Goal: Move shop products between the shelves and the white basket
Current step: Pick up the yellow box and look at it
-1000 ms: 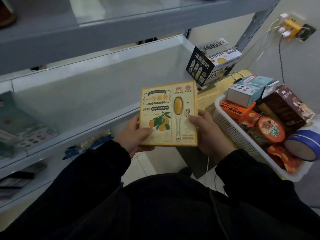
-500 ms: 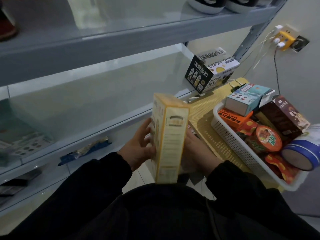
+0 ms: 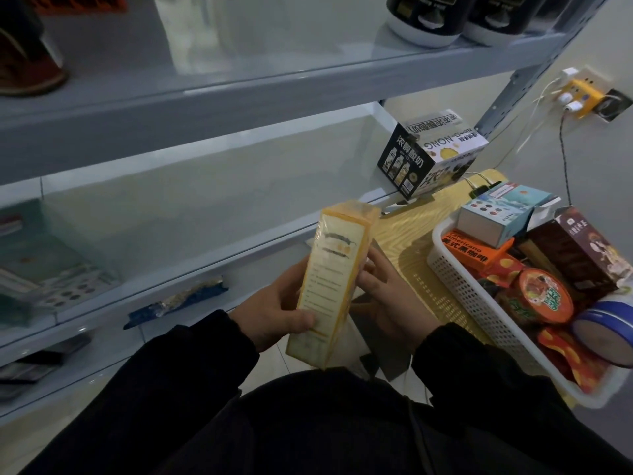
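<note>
A flat yellow product box [image 3: 332,282] stands on edge in front of me, its narrow printed side facing up. My left hand [image 3: 274,313] grips its left face with the thumb across the lower part. My right hand [image 3: 383,296] holds the right face, fingers spread along the box. The white basket [image 3: 455,279] sits at the right on a yellow wooden stool, filled with several packets and boxes. The middle shelf [image 3: 191,214] lies just beyond the box.
A black-and-white drink carton [image 3: 428,159] stands at the middle shelf's right end. A teal box [image 3: 44,269] lies at its left. A blue snack packet [image 3: 178,299] rests on the lower shelf. Dark tubs [image 3: 424,18] stand on the top shelf. A socket with cables [image 3: 579,97] is on the wall.
The yellow box has turned from front-face-up to standing on edge, held between both hands, and the view has tilted upward toward the shelves.
</note>
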